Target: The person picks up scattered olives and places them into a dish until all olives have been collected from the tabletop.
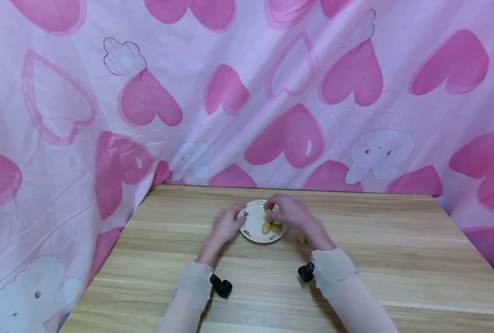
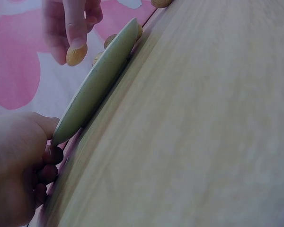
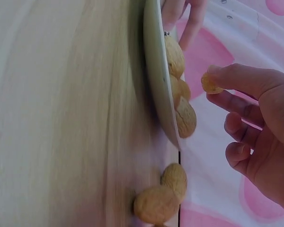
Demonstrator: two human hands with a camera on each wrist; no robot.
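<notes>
A small white plate [image 1: 252, 226] with little dark motifs near its rim lies on the table. My left hand [image 1: 227, 225] grips its left edge, thumb at the rim and fingers curled below, as the left wrist view shows. Over the plate's right side, my right hand [image 1: 293, 213] pinches one walnut [image 3: 211, 83] between thumb and forefinger. That walnut hangs above the plate, apart from the others. Several tan walnuts [image 3: 184, 117] lie grouped on the right part of the plate.
Loose walnuts [image 3: 156, 204] lie on the wooden table [image 1: 396, 259] to the right of the plate, partly hidden by the right wrist in the head view. A pink heart-patterned cloth [image 1: 284, 138] hangs along the table's back and sides. Each wrist carries a small black camera [image 1: 222, 286].
</notes>
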